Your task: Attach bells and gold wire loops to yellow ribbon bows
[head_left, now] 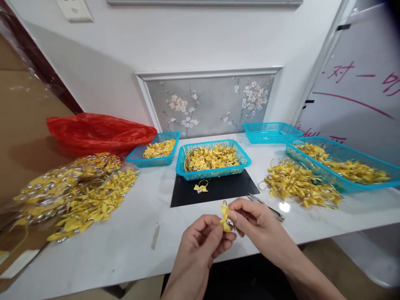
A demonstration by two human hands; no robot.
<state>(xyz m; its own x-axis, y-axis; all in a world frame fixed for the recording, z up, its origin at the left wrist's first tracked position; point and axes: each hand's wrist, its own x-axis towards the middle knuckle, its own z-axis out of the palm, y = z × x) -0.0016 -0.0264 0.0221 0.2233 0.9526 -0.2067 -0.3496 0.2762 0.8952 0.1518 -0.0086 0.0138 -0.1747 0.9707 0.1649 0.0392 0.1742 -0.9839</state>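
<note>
Between my two hands is a yellow ribbon bow (224, 211) with a silvery bead at its middle and a thin loop. My left hand (203, 239) pinches the bow's lower end. The thumb and fingers of my right hand (254, 221) close on its other side, by the bead. Beyond them, a single finished-looking bow with a cord loop (200, 188) lies on a black mat (215, 191). Metal scissors or tweezers (278, 215), partly hidden behind my right hand, rest on the table; I cannot tell which.
A blue basket of bows (213, 175) stands on the mat's far edge. Bows are heaped at right (300, 185) and left (90, 200). More blue baskets (153, 162) stand around, beside a red plastic bag (100, 131). A whiteboard (353, 100) leans at right.
</note>
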